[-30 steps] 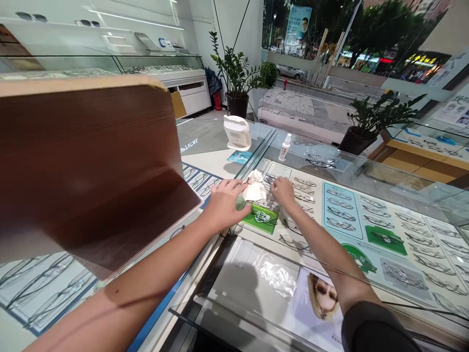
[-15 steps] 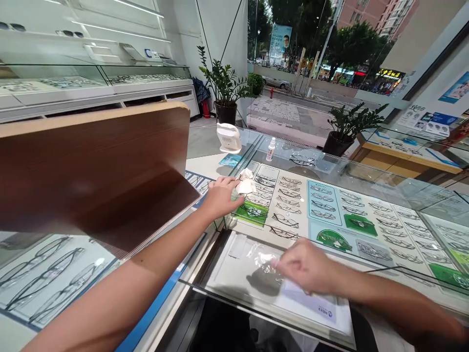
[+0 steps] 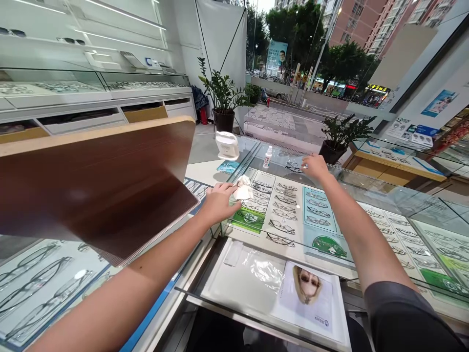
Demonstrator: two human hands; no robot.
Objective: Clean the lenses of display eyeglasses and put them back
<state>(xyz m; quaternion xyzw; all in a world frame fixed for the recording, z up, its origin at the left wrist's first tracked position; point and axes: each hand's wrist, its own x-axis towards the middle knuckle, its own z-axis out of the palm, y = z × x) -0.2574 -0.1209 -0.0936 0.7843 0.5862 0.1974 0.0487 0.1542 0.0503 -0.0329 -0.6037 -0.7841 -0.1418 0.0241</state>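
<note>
My left hand (image 3: 220,203) lies on the glass counter top with its fingers stretched out and the thumb apart. Its fingertips meet the edge of a crumpled white tissue (image 3: 243,188). Far across the counter, my right hand (image 3: 315,167) has its fingers curled together at the right end of a pair of dark-framed eyeglasses (image 3: 293,167), which rest on the glass. The hand hides part of the frame. To the left of these eyeglasses stands a small white spray bottle (image 3: 267,157).
Rows of eyeglasses (image 3: 285,200) lie under the glass. An open drawer holds a clear plastic bag (image 3: 262,269) and a printed sheet (image 3: 308,298). A raised brown panel (image 3: 95,181) fills the left. A white device (image 3: 227,145) and potted plants (image 3: 223,117) are farther back.
My right hand has moved from above the drawer, forward and away, to the eyeglasses on the counter. The printed sheet is now uncovered. My left hand has stayed by the tissue.
</note>
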